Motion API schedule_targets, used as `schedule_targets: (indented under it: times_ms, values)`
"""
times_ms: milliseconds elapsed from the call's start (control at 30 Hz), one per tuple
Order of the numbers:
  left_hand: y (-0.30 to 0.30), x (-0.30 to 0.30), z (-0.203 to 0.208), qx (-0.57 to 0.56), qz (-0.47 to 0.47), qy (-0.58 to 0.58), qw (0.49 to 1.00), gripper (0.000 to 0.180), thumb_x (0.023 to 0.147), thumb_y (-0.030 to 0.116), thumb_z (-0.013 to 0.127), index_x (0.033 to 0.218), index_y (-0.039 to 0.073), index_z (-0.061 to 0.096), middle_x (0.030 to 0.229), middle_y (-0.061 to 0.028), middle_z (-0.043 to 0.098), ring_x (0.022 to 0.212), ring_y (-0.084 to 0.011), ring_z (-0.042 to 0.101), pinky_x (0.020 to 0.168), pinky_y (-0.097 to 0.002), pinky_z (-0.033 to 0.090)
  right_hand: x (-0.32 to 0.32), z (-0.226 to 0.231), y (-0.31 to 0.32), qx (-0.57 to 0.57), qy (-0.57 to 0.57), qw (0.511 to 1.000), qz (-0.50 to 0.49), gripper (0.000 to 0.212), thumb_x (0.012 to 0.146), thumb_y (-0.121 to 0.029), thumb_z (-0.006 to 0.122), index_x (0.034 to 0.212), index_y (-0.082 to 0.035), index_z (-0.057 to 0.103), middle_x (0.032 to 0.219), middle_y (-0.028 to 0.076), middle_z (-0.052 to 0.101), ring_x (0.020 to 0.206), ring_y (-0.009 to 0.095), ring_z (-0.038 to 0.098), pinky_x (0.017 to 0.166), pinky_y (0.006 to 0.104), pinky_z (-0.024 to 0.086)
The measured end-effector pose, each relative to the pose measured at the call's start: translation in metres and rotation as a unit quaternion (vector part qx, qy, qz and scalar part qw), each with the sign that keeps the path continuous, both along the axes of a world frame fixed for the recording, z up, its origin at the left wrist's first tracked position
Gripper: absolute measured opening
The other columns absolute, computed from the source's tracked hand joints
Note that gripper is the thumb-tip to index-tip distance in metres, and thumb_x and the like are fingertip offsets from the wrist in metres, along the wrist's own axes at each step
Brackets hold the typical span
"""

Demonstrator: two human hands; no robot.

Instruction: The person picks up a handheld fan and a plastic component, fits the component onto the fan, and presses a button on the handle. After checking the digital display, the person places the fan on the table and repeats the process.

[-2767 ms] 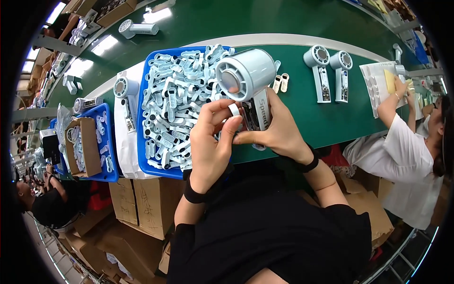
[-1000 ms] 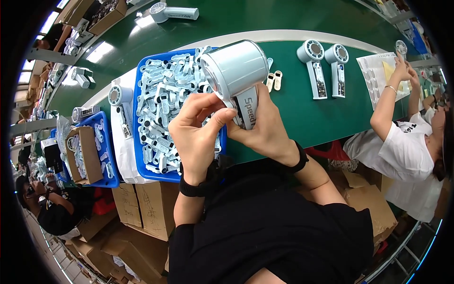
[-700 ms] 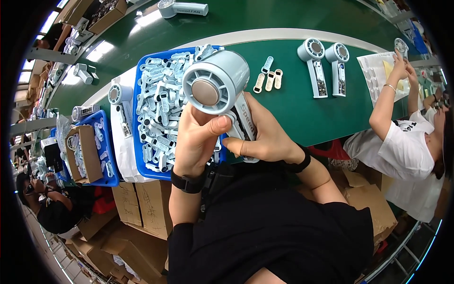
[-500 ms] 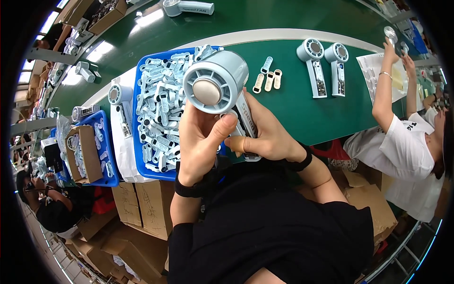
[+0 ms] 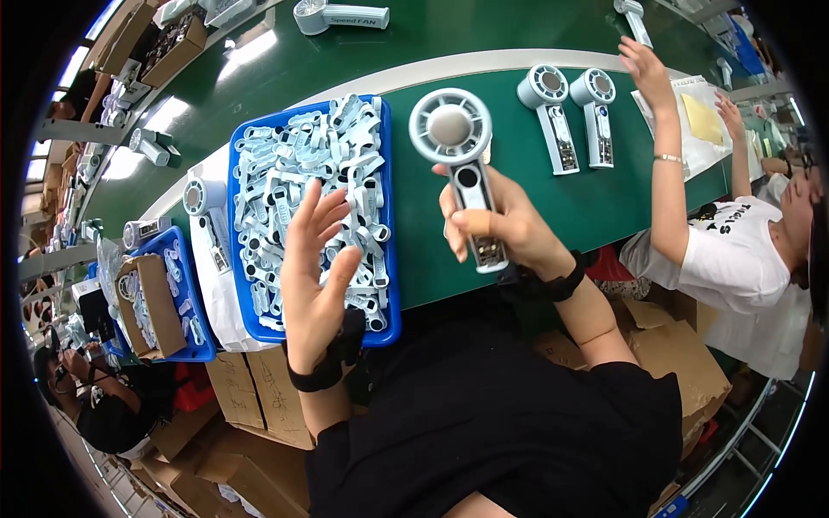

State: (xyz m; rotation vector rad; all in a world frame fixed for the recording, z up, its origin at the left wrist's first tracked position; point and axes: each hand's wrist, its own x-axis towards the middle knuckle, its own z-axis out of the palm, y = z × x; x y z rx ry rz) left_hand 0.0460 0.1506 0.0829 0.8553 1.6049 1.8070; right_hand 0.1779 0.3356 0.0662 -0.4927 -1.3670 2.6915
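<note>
While the right hand (image 5: 505,229) grips a pale handheld fan (image 5: 459,164) by its handle, upright above the green surface (image 5: 535,207), the left hand (image 5: 315,276) hovers empty with fingers spread over a blue tray (image 5: 389,259) heaped with pale plastic parts (image 5: 294,164). Two more fans (image 5: 570,116) lie nearby.
</note>
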Motion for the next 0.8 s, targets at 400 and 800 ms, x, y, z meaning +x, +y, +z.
schedule_targets:
  times_ms: [400,800]
  values:
    - [-0.04,-0.016,-0.035,-0.376,0.067,0.443,0.811,0.05,0.069,0.002,0.068,0.115,0.003,0.051,0.105,-0.0133,0.052,0.096,-0.0262,0.051,0.081,-0.0339,0.043,0.011,-0.058,0.077,0.424,-0.208,0.853,-0.223,0.047,0.073,-0.015,0.069,0.11,0.006,0.049,0.088,0.007,0.054,0.084,0.017,0.056,0.075,0.0253,0.044]
    - [-0.045,-0.041,-0.038,-0.372,0.06,0.316,0.87,0.03,0.069,-0.005,0.063,0.098,0.002,0.059,0.097,-0.0108,0.055,0.089,-0.0259,0.053,0.077,-0.0329,0.043,-0.027,0.028,0.103,0.791,-0.266,0.552,-0.002,0.053,0.082,-0.036,0.059,0.116,0.003,0.049,0.093,0.016,0.06,0.084,0.026,0.058,0.074,0.0325,0.046]
